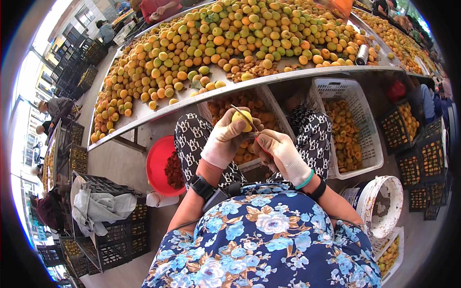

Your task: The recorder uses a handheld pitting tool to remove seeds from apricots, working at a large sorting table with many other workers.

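Observation:
My left hand [225, 135], in a soiled white knit glove, holds a yellow apricot-like fruit [242, 120] above my lap. In a matching glove, my right hand [282, 153] grips a hand tool with a red handle [264, 148]; its thin metal part [242, 113] lies across the fruit. Whether that part is a single blade or a pair cannot be told. Beneath my hands, between my knees, a white plastic crate [282, 111] holds cut orange fruit. Beyond them, a metal-edged table [158, 112] bears a large heap of whole fruit [216, 39], with peelings or scraps [252, 69] near its edge.
Right of my legs stands a white crate [372, 144] of cut fruit, with a stained white bucket [390, 205] nearer me. A red basin [155, 167] with dark red pieces sits at left, by black crates [115, 248] under a cloth [104, 205]. A metal can [362, 54] lies on the table. Other people sit farther off.

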The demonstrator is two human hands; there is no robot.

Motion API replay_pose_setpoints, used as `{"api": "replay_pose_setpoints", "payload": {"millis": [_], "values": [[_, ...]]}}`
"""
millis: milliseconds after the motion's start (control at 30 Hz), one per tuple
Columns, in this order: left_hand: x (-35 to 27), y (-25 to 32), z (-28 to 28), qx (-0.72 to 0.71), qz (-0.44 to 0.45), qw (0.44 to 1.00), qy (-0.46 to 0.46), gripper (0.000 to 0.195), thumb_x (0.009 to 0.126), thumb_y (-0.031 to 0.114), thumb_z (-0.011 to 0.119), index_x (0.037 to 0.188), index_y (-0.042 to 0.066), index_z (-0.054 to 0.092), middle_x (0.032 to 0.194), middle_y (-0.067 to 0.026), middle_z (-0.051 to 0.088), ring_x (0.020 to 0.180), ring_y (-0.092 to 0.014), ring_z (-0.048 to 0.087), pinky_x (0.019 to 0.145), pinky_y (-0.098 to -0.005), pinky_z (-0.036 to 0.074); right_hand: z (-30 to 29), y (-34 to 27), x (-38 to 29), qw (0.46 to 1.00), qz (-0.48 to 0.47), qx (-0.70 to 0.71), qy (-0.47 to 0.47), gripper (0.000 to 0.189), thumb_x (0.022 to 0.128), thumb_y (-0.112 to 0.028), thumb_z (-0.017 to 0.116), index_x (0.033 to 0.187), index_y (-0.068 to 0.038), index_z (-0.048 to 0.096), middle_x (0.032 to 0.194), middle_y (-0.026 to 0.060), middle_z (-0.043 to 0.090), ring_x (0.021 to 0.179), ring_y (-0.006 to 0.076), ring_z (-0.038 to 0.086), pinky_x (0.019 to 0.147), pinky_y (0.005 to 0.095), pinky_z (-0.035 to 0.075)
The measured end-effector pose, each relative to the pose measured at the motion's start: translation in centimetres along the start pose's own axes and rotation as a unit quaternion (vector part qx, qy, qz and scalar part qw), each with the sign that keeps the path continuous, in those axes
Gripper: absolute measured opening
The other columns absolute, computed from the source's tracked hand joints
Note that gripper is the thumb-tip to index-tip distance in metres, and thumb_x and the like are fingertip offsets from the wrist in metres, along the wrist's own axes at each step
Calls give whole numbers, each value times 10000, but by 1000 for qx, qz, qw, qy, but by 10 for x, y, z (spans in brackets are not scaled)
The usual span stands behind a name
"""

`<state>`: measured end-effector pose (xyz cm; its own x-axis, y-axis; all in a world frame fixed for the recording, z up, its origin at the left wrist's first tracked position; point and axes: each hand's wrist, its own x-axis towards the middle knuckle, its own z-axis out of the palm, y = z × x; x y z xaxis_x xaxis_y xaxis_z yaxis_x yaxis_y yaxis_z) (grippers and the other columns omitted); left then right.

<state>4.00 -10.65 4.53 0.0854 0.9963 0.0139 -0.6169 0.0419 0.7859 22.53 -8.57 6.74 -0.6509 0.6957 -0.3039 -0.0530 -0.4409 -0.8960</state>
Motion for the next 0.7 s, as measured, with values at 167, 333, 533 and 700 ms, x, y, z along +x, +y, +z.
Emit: {"api": "replay_pose_setpoints", "payload": {"millis": [167, 333, 533, 700], "values": [[-2, 6, 0, 35, 27, 998, 40, 550, 864, 352, 754, 1247, 25, 532, 1066, -165, 656, 1024, -275, 638, 903, -361, 497, 0, 4, 5, 1000, 5, 1, 16, 319, 1004, -342, 569, 848, -66, 604, 626, -35, 483, 460, 41, 390, 404, 200, 295], [0, 8, 7, -41, 39, 996, 70, 514, 888, 391, 722, 1226, 46, 549, 1026, -142, 658, 965, -285, 667, 862, -391, 532, 0, 8, 7, 1000, -4, -1, 1, 305, 1003, -334, 574, 866, -63, 608, 640, -45, 486, 485, 31, 398, 408, 199, 297], [7, -4, 16, 26, -14, 998, 63, 738, 888, 690, 532, 1246, 46, 505, 1139, -174, 631, 981, -255, 643, 762, -351, 543, 5, 1, 14, 997, -67, 44, 3, 347, 992, -408, 580, 950, -65, 616, 695, -53, 514, 534, 27, 420, 389, 187, 293], [11, -3, 4, 55, 23, 997, 48, 690, 909, 605, 587, 1268, 21, 514, 1105, -143, 625, 971, -221, 624, 805, -327, 521, 5, 0, 9, 999, -2, 18, 38, 275, 1007, -315, 559, 887, -78, 628, 660, -54, 487, 531, 30, 410, 416, 199, 281]]}}
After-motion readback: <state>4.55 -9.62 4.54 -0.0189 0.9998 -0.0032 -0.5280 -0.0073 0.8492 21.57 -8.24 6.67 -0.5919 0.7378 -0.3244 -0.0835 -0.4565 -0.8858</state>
